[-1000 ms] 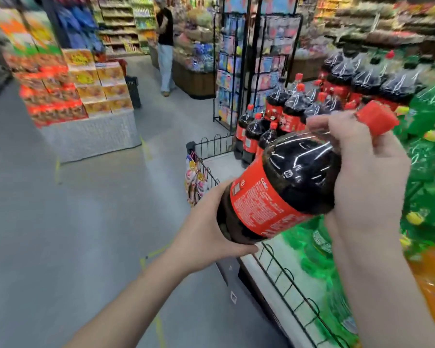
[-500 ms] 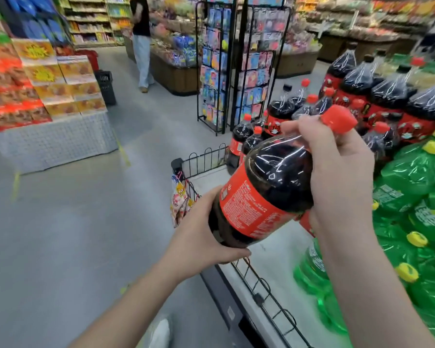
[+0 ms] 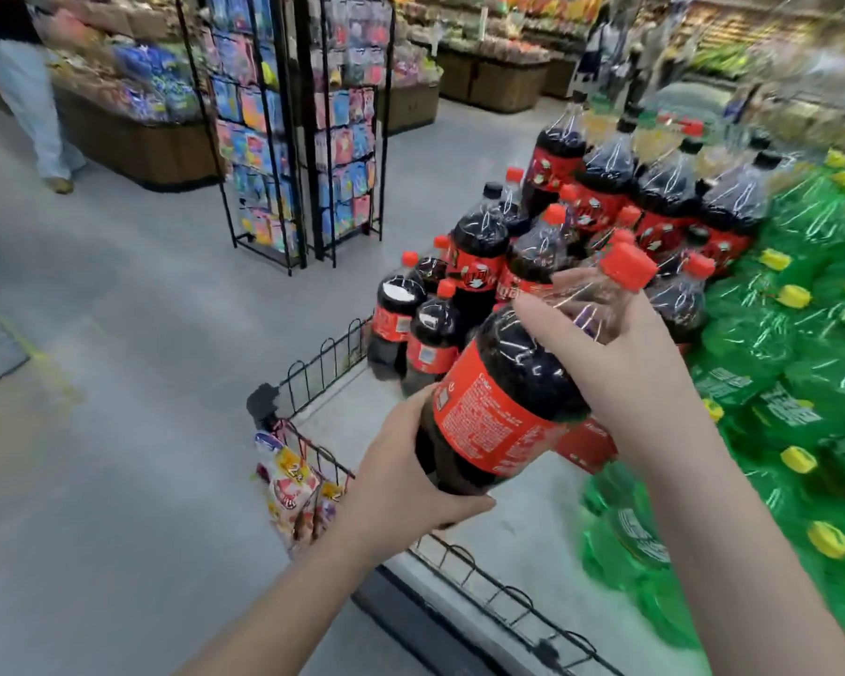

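I hold a large cola bottle (image 3: 503, 412) with a red label and red cap, tilted with the cap up and to the right, above a white display platform (image 3: 518, 544). My left hand (image 3: 401, 475) cups and grips its base from below. My right hand (image 3: 620, 363) wraps around its shoulder and neck just under the cap. Behind the bottle stand several more cola bottles (image 3: 479, 256) on the same platform.
Green soda bottles (image 3: 776, 383) with yellow caps fill the platform's right side. A low black wire fence (image 3: 323, 363) edges it, with snack packets (image 3: 293, 485) hanging at the corner. Two black card racks (image 3: 293, 129) stand on the grey floor beyond. A person (image 3: 25, 90) stands far left.
The view has swung left-to-right and down, and the held bottle has come lower, closer over the platform. Both hands keep the same grip.
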`<act>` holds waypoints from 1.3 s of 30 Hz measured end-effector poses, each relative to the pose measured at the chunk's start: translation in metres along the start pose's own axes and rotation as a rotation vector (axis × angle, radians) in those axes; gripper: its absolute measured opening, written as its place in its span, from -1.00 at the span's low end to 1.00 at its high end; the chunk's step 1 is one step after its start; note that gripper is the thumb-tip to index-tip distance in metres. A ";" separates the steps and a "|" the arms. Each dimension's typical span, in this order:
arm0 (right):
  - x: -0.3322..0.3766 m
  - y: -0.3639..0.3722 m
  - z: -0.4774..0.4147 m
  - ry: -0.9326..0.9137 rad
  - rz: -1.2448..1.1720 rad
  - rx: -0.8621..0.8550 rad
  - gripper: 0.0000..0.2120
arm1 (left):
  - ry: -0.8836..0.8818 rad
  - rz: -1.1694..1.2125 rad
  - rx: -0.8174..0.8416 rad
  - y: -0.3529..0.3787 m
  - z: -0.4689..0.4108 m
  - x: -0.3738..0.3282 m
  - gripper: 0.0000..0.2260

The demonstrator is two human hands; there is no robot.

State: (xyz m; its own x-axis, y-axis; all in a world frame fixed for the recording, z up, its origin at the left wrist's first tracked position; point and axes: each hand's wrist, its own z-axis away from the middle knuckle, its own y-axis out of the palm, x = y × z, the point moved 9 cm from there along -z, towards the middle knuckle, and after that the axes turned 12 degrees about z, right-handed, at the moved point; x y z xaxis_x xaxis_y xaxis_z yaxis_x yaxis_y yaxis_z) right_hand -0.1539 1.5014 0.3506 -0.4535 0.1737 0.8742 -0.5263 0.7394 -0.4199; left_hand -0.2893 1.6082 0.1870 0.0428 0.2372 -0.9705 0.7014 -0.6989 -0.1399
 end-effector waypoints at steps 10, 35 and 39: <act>-0.064 -0.009 -0.030 0.142 -0.008 -0.244 -0.82 | -0.017 0.069 0.180 0.045 -0.065 0.061 0.04; -0.215 -0.015 -0.098 0.275 -0.007 -0.426 -0.97 | -0.615 0.118 0.187 0.150 -0.131 0.215 0.06; -0.223 -0.007 -0.105 0.261 0.086 -0.445 -0.94 | -0.847 0.400 0.268 0.167 -0.128 0.215 -0.07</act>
State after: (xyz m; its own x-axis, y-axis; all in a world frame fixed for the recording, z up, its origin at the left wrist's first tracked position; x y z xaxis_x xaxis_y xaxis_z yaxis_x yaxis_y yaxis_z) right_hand 0.0265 1.5264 0.1844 -0.2574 0.3603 0.8966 -0.1129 0.9103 -0.3982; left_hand -0.0718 1.6288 -0.0201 -0.3571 -0.5415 -0.7611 0.5569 -0.7776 0.2919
